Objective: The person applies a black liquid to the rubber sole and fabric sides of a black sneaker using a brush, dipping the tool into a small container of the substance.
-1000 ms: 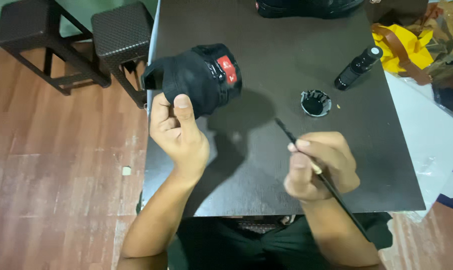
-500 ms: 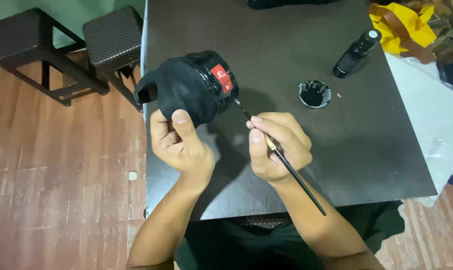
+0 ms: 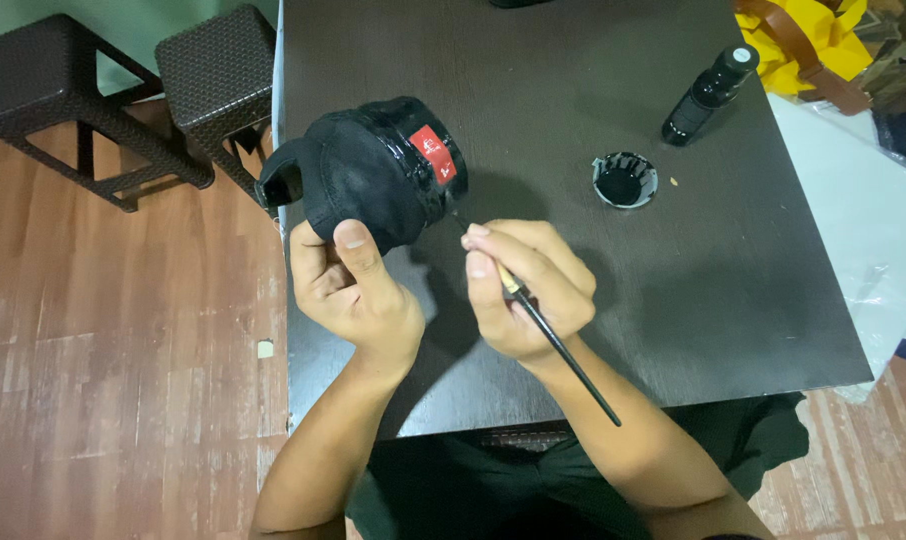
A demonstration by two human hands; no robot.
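We see a small red rectangular label on the glossy black side of the dark shoe, which sits over the left edge of the dark wooden table. Near the table's far right corner lies a slim black plastic bottle with a pale cap, tilted toward that corner. Just beside it, nearer us, a round black lid-like container rests open side up. We make out no signs or screens.

black shoe — red tab, dark table, woven brown stools — yellow cloth
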